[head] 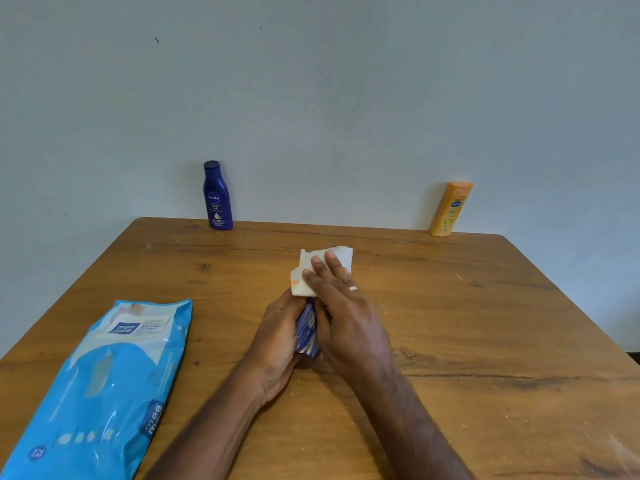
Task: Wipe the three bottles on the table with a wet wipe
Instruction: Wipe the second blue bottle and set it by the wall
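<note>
Wiping one of the three bottles looks to be the step in hand: the left hand (277,337) curls round the lower body of a dark blue bottle (307,332) held over the middle of the bench (485,306), while the right hand (346,306) lays nearly straight fingers (317,263) on the white wet wipe (308,271) draped over its upper end. Next, I judge, comes turning the bottle to clean its remaining sides. Upright and well apart at the bench's far edge stand the tall blue bottle (217,197) and the orange bottle (450,209).

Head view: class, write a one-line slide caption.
Left hand grips a bottle while right hand rubs it with a wipe.
</note>
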`<state>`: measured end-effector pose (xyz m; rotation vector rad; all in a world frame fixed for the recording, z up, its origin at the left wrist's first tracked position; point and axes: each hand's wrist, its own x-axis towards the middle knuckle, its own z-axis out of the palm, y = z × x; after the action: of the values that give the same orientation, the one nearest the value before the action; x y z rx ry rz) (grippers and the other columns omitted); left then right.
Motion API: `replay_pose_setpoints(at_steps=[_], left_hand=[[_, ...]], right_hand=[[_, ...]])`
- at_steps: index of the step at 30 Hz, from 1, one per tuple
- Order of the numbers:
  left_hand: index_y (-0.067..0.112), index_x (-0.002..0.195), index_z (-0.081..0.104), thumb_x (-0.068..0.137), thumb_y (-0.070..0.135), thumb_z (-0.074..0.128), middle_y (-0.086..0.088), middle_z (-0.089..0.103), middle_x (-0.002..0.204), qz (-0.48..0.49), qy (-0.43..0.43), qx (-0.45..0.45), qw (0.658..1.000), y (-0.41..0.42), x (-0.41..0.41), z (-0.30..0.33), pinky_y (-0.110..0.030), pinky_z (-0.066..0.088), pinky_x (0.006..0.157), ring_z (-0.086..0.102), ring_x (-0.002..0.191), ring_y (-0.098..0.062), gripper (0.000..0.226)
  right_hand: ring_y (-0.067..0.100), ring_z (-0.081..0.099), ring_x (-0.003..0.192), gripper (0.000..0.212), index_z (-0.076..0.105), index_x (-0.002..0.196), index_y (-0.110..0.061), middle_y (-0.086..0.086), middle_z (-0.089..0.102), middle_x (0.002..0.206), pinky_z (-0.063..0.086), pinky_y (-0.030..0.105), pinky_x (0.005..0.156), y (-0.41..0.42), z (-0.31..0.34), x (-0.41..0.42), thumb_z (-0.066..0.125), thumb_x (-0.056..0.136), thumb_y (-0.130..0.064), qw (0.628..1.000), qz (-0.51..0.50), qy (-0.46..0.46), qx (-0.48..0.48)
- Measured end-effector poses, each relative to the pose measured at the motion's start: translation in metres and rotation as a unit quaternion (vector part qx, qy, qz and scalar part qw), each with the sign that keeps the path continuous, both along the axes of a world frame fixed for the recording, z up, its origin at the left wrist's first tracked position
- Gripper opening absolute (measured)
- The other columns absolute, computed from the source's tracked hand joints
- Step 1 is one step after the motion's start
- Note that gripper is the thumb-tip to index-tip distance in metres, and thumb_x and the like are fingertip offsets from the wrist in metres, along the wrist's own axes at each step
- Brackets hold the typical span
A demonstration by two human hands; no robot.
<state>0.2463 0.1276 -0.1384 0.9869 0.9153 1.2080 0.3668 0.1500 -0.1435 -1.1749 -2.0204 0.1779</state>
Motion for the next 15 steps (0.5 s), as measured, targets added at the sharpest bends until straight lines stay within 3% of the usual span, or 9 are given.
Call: replay_pose_setpoints(at_steps=[3,6,7,9,10,13,15], left_hand=[[0.028,0.129,0.064,0.106,0.041,0.036,-0.01,0.076,0.1,0.02,0.083,0.046,0.995,-0.002,-0.001,-0.001,-0.038,0.054,0.059,0.07,0.076,-0.034,0.038],[0.039,0.132,0.059,0.104,0.045,0.036,-0.001,0.074,0.107,0.028,0.173,0.091,0.98,-0.002,0.003,-0.007,-0.035,0.055,0.057,0.071,0.082,-0.031,0.037],[0.039,0.133,0.059,0.104,0.046,0.036,-0.001,0.074,0.109,0.03,0.176,0.095,0.979,-0.002,0.004,-0.007,-0.041,0.059,0.059,0.071,0.086,-0.031,0.037],[0.037,0.131,0.061,0.104,0.046,0.037,-0.006,0.074,0.111,0.031,0.145,0.081,0.986,-0.003,0.004,-0.005,-0.062,0.059,0.072,0.071,0.095,-0.04,0.037],[0.035,0.131,0.062,0.104,0.045,0.037,-0.008,0.075,0.111,0.036,0.12,0.065,0.99,-0.003,0.003,-0.003,-0.064,0.058,0.078,0.071,0.099,-0.041,0.037],[0.023,0.13,0.064,0.108,0.034,0.037,-0.01,0.075,0.115,0.039,0.028,0.015,0.999,-0.003,-0.002,0.004,-0.048,0.059,0.083,0.072,0.106,-0.031,0.037],[0.018,0.126,0.067,0.106,0.036,0.039,-0.014,0.075,0.109,0.026,-0.02,-0.009,0.999,-0.003,-0.003,0.006,-0.041,0.057,0.07,0.073,0.09,-0.031,0.038]], right_hand=[[0.014,0.027,0.151,0.043,0.056,0.14,-0.011,0.004,0.048,0.153,0.041,0.048,0.115,0.006,0.008,0.007,0.041,0.101,-0.023,0.999,-0.039,0.019,-0.016],[0.015,0.021,0.153,0.043,0.05,0.146,-0.012,0.004,0.041,0.157,0.038,0.047,0.118,0.008,0.01,0.012,0.048,0.103,-0.014,0.995,-0.076,0.055,-0.033],[0.016,0.019,0.153,0.044,0.049,0.147,-0.012,0.004,0.039,0.159,0.037,0.047,0.118,0.007,0.01,0.012,0.048,0.103,-0.013,0.995,-0.077,0.057,-0.038],[0.015,0.016,0.154,0.044,0.049,0.147,-0.013,0.003,0.038,0.159,0.037,0.047,0.118,0.002,0.007,0.009,0.045,0.103,-0.017,0.996,-0.062,0.055,-0.04],[0.013,0.017,0.154,0.044,0.05,0.146,-0.014,0.002,0.04,0.158,0.038,0.047,0.118,0.0,0.005,0.008,0.044,0.102,-0.018,0.997,-0.044,0.056,-0.04],[0.01,0.024,0.152,0.043,0.053,0.144,-0.015,0.0,0.045,0.154,0.039,0.044,0.117,-0.004,0.0,0.004,0.048,0.101,-0.012,0.998,0.03,0.055,-0.025],[0.008,0.027,0.151,0.043,0.053,0.143,-0.014,-0.002,0.046,0.153,0.038,0.042,0.118,-0.003,-0.001,0.004,0.049,0.1,-0.009,0.996,0.039,0.077,-0.012]])
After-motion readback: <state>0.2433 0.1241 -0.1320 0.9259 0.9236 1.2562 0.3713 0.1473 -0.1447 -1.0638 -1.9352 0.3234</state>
